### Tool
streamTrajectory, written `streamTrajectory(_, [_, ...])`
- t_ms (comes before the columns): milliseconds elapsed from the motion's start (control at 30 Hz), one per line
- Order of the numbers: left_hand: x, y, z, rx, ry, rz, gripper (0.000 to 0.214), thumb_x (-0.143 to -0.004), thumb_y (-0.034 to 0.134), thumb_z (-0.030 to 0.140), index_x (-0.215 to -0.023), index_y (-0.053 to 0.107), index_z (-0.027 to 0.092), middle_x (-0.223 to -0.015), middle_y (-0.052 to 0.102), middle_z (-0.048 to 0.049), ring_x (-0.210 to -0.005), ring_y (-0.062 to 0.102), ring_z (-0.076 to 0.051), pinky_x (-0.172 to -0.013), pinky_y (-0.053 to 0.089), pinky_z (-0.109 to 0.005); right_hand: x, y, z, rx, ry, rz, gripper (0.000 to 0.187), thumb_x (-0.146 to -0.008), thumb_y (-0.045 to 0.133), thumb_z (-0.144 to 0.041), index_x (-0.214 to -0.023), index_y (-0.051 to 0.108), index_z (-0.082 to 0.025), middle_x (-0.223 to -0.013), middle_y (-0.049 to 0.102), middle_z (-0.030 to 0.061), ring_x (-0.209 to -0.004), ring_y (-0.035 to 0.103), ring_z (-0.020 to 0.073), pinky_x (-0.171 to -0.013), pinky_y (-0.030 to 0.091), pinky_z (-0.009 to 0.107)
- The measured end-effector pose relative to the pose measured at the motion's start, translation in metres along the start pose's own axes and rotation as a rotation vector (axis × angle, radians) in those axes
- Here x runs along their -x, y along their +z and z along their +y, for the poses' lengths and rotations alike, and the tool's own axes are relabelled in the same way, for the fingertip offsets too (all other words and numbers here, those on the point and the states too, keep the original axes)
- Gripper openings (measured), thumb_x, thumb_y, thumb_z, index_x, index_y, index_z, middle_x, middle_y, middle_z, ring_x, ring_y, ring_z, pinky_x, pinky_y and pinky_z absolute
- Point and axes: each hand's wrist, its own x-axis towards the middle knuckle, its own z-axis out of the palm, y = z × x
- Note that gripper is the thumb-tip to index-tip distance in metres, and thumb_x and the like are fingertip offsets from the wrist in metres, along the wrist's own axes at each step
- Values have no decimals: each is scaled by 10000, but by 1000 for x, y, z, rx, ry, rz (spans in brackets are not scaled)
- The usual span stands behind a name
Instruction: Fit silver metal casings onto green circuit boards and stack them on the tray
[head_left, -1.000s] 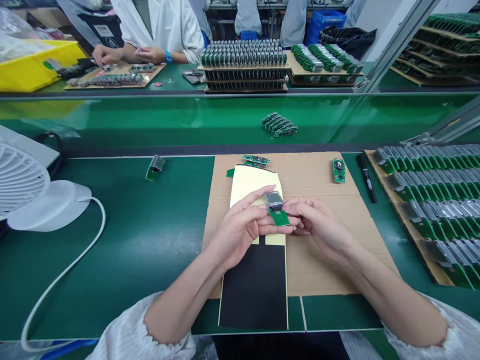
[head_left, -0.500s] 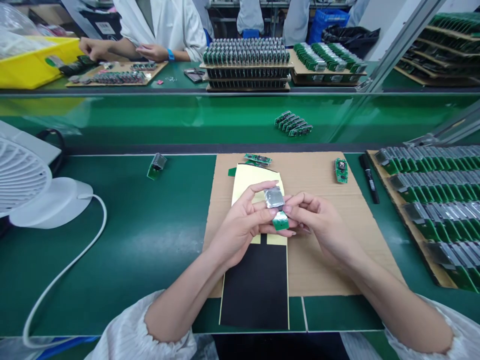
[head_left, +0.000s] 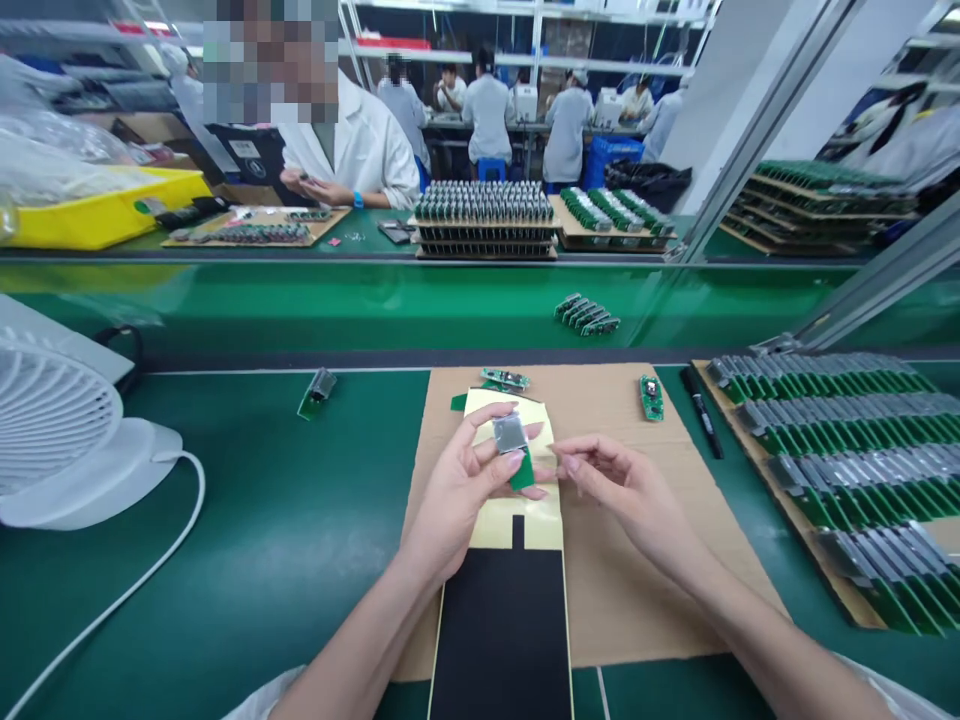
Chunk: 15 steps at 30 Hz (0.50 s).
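Note:
My left hand point(head_left: 454, 490) grips a small green circuit board point(head_left: 522, 470) between thumb and fingers; a silvery square screen point(head_left: 510, 433) faces up at the board's upper end. Just to the right, my right hand point(head_left: 626, 490) is apart from the board, with thumb and index fingertips close together. Whether something small sits in that pinch, I cannot make out. Beneath my hands lies a long pale-yellow backing sheet point(head_left: 495, 525), whose near part is covered by a black layer point(head_left: 501, 630). It rests on a piece of brown cardboard point(head_left: 630, 600).
Loose boards lie at the sheet's far end point(head_left: 505, 379), on the cardboard's right point(head_left: 651, 398) and on the left bench point(head_left: 316, 392). A black marker point(head_left: 702, 412) lies beside a cardboard tray of upright boards point(head_left: 832, 470). A white fan point(head_left: 67, 420) stands left. A co-worker point(head_left: 375, 140) sits opposite.
My right hand has come away from the circuit board, which stays in my left hand and has shifted slightly left. The head view has tilted up, showing more of the room.

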Motion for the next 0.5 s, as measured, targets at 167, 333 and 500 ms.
streamTrajectory(167, [-9,-26,13,-295,210,350,513,-866,607,299,-1338,410,268,-1240,652,-93,-898,692,-192,-750,517,-301,-49,-50,-14,718,-126,94,348,-849,600,-344,-1186,621,-258,-1088,690,81,-1026,616,271,-883,473,405])
streamTrajectory(333, [-15,-60,17,-741,276,666,431,-905,512,386,-1300,403,251,-993,734,-73,-870,674,-239,-702,467,-317,-154,-102,-33,940,143,369,854,-792,633,-577,-1472,331,-159,-1409,432,287,-1296,425,469,-978,382,552])
streamTrajectory(500, [-19,-94,14,-1111,326,988,226,-891,486,256,-1112,503,219,-925,696,-95,-928,633,-314,-777,447,-406,-234,-107,-35,978,363,480,1047,-785,486,-755,-1514,210,-56,-1424,344,411,-1283,411,548,-923,377,645])
